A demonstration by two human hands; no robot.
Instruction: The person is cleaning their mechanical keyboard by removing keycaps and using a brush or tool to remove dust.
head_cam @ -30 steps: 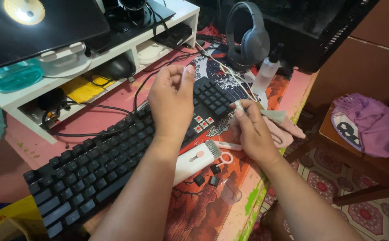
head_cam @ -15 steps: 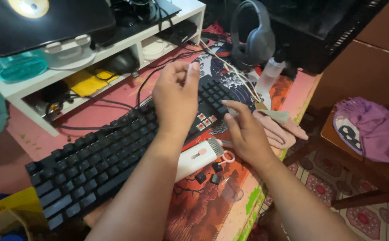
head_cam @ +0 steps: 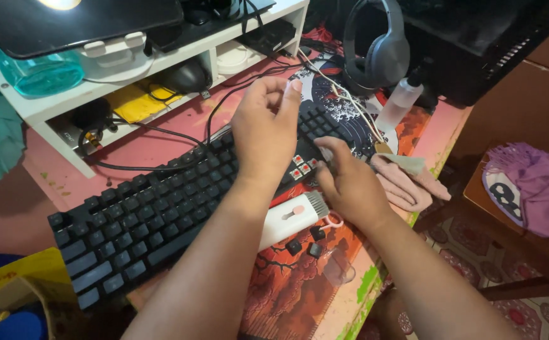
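Observation:
A black keyboard (head_cam: 155,217) lies slantwise on a red patterned desk mat (head_cam: 287,289). Near its right end several keys are off, baring red switches (head_cam: 303,168). My left hand (head_cam: 265,135) hovers above the keyboard's upper right part, back to the camera, thumb and forefinger pinched together; whatever is between them is hidden. My right hand (head_cam: 348,184) rests palm down on the keyboard's right end beside the red switches, fingers slightly bent, holding nothing. A white cleaning brush (head_cam: 289,220), loose black keycaps (head_cam: 306,242) and a pink ring puller (head_cam: 335,221) lie just below it.
A pink cloth (head_cam: 408,187) lies right of my right hand; a spray bottle (head_cam: 401,102) and grey headphones (head_cam: 383,50) stand behind it. A white shelf riser (head_cam: 130,82) with a mouse (head_cam: 187,76) and cables fills the back left. A wooden chair holds a purple cloth (head_cam: 532,189).
My right hand let go of the small pale piece it held over the pink cloth and dropped left onto the keyboard's right end. My left hand stayed raised and pinched.

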